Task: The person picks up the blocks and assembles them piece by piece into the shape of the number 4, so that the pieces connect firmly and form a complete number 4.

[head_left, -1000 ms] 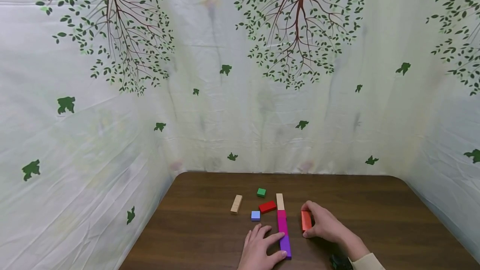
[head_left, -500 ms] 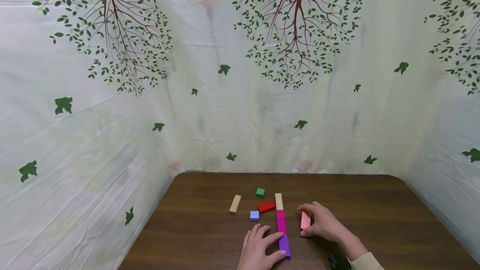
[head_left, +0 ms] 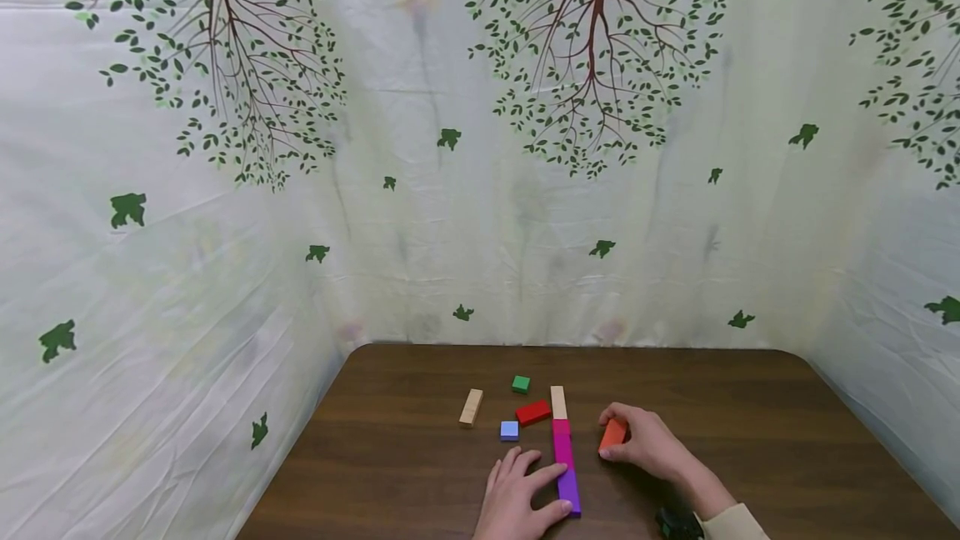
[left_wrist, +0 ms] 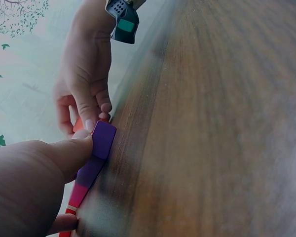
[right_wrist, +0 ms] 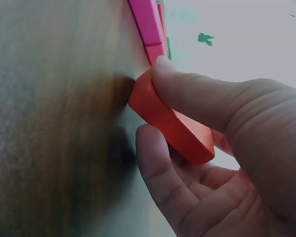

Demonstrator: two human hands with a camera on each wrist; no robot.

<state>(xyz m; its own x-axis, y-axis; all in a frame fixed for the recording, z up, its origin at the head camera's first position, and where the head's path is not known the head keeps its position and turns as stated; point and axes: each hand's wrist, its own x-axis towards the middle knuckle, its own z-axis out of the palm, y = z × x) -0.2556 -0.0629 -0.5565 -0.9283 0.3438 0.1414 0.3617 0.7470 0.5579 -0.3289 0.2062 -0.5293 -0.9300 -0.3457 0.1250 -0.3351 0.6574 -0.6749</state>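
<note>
My right hand [head_left: 651, 444] pinches an orange block [right_wrist: 172, 118] between thumb and fingers, to the right of a straight row of blocks. In the right wrist view the orange block looks tilted, one end near the tabletop. My left hand [head_left: 517, 497] lies spread at the row's left side, thumb and index fingertip touching the near purple block [head_left: 569, 497]. From there the row runs away through a magenta block [head_left: 562, 450] and a short pink block [head_left: 561, 427] to a plain wood block [head_left: 557, 402]. The left thumb partly covers the purple block in the left wrist view.
Left of the row lie a red block [head_left: 533, 412], a light blue block [head_left: 509, 431], a green block [head_left: 521, 384] and another plain wood block [head_left: 471, 408]. The brown table [head_left: 712, 390] ends at a printed curtain [head_left: 525, 273]. A dark device [head_left: 678, 521] is on the right wrist.
The orange block has turned in my right hand's fingers: its upper end now leans right and its near end has risen slightly. My left hand and the row have stayed put.
</note>
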